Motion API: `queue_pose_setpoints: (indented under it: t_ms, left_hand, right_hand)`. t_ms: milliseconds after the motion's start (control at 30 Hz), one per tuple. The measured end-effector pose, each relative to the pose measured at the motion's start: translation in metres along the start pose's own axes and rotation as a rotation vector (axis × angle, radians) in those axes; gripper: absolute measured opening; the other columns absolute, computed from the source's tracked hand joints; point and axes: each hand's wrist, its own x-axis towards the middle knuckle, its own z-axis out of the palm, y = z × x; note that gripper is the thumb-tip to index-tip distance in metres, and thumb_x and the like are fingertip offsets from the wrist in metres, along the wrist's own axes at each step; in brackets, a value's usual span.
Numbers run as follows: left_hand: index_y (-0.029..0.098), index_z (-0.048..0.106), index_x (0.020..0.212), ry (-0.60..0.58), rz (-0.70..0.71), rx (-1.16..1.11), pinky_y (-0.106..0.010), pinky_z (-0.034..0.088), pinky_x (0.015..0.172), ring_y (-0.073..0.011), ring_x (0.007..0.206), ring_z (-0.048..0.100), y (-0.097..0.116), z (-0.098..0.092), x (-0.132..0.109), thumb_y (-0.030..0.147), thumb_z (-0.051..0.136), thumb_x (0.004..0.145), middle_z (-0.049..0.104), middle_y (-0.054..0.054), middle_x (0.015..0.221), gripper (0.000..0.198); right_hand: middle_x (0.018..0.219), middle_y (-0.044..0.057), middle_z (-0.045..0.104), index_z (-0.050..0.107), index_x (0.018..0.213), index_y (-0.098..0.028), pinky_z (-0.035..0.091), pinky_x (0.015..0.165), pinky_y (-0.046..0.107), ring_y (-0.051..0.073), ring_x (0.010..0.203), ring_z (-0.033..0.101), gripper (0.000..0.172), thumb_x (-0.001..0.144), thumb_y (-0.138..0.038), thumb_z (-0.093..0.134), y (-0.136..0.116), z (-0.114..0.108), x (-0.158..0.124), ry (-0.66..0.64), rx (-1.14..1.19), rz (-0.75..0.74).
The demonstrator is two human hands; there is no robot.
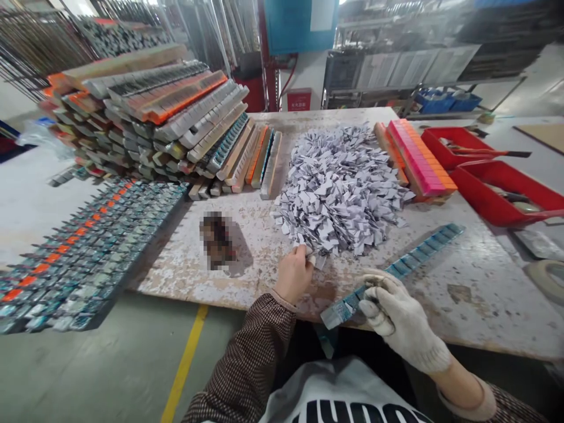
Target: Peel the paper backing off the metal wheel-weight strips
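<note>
My bare left hand (294,276) is at the near edge of a heap of small, flat white pieces (339,188), its thumb and fingers pinched on a small white piece (310,257). A long bar (420,251) with a row of teal, segmented faces lies slantwise on the table to the right. My right hand (399,317), in a white knit glove, has its fingers curled over the nearer part of this bar. The glove hides part of the bar and the fingertips' exact contact.
Bars with orange, grey and teal faces are stacked at the back left (158,111). A rack of spiky pieces (88,252) stands left. Pink-orange bars (423,158) border the heap. Red bins (506,194) and a tape roll (546,279) are right. A blurred-out object (217,241) stands front left.
</note>
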Motion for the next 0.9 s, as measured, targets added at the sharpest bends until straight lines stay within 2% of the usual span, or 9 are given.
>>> queue_pose_setpoints:
  t_ms: [133,267,433,567,667,733,800,900]
  left_hand:
    - [0.02,0.054,0.104,0.017,-0.013,-0.082,-0.036,0.05,0.083,-0.0252,0.089,0.066,-0.003,0.001,-0.011,0.007,0.056,0.09,0.066,-0.006,0.091,0.019]
    - [0.02,0.052,0.104,0.069,0.006,-0.204,-0.035,0.05,0.082,-0.0229,0.087,0.064,-0.006,0.0,-0.019,0.008,0.055,0.091,0.063,-0.003,0.087,0.018]
    - [0.02,0.047,0.123,0.132,0.042,-0.377,-0.028,0.053,0.077,-0.0158,0.08,0.065,-0.006,-0.008,-0.03,0.016,0.053,0.098,0.063,0.0,0.089,0.026]
    - [0.02,0.05,0.124,0.191,0.133,-0.372,-0.031,0.056,0.079,-0.0172,0.082,0.067,0.011,-0.003,-0.054,0.022,0.054,0.098,0.066,-0.002,0.093,0.026]
    - [0.019,0.057,0.113,0.21,0.313,-0.229,-0.036,0.058,0.08,-0.0223,0.085,0.067,0.027,0.005,-0.073,0.026,0.054,0.099,0.067,-0.006,0.092,0.016]
    - [0.017,0.059,0.113,0.214,0.411,-0.181,-0.038,0.058,0.082,-0.0248,0.09,0.067,0.034,0.008,-0.082,0.027,0.051,0.101,0.067,-0.009,0.096,0.017]
    - [0.016,0.058,0.119,0.237,0.422,-0.23,-0.039,0.059,0.084,-0.0261,0.097,0.066,0.037,0.005,-0.087,0.032,0.053,0.102,0.066,-0.012,0.104,0.024]
    - [0.016,0.06,0.123,0.199,0.318,-0.418,-0.036,0.058,0.083,-0.0247,0.097,0.065,0.038,-0.003,-0.088,0.045,0.066,0.096,0.065,-0.013,0.111,0.04]
  right_hand:
    - [0.111,0.011,0.065,0.055,0.089,-0.024,0.057,0.098,0.05,0.03,0.12,0.063,0.01,0.096,-0.021,0.062,0.006,0.001,0.006,0.041,-0.005,0.035]
    - [0.114,0.012,0.066,0.055,0.089,-0.024,0.058,0.097,0.048,0.029,0.12,0.063,0.01,0.095,-0.019,0.061,0.007,0.002,0.013,0.07,-0.034,0.005]
    - [0.116,0.013,0.067,0.059,0.094,-0.023,0.056,0.099,0.053,0.033,0.121,0.062,0.002,0.096,-0.024,0.06,0.005,0.004,0.027,0.059,-0.081,0.029]
    - [0.114,0.016,0.069,0.062,0.093,-0.021,0.054,0.099,0.058,0.038,0.119,0.062,0.02,0.1,-0.039,0.056,-0.003,0.01,0.046,0.057,-0.118,0.021]
    - [0.103,0.012,0.071,0.063,0.086,-0.023,0.059,0.086,0.048,0.032,0.101,0.069,0.029,0.104,-0.041,0.049,-0.012,0.014,0.052,0.052,-0.021,0.037]
    - [0.097,0.008,0.072,0.064,0.086,-0.025,0.061,0.08,0.041,0.027,0.092,0.071,0.027,0.105,-0.037,0.05,-0.015,0.015,0.049,0.05,0.1,0.083]
    - [0.101,0.007,0.073,0.066,0.095,-0.026,0.063,0.078,0.038,0.026,0.093,0.072,0.018,0.103,-0.037,0.054,-0.016,0.014,0.04,0.069,0.222,0.123]
    - [0.113,0.009,0.074,0.067,0.113,-0.029,0.067,0.074,0.039,0.028,0.094,0.075,0.018,0.102,-0.035,0.054,-0.015,0.008,0.024,0.093,0.338,0.112]
